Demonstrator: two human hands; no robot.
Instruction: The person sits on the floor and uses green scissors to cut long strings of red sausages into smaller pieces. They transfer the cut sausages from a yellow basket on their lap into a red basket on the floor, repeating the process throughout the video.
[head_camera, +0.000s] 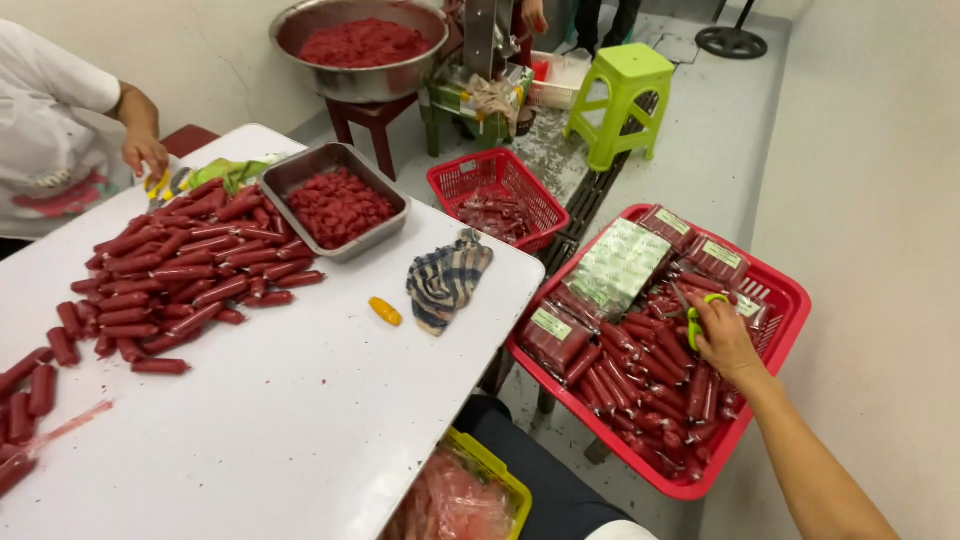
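Observation:
My right hand (725, 340) reaches into a large red basket (775, 290) on my right and grips green-handled scissors (696, 320). Under and around the hand lie several loose red sausages (640, 375). Sealed packs of sausages (618, 265) are stacked at the basket's far side. My left hand is out of sight.
A white table (300, 430) holds a pile of red sausages (190, 270), a metal tray of red meat (338, 205), a striped cloth (447, 280) and a small orange piece (385, 311). A co-worker's hand (145, 152) rests at its far left. Beyond stand a small red basket (497, 195), a metal bowl (360, 45) and a green stool (622, 95).

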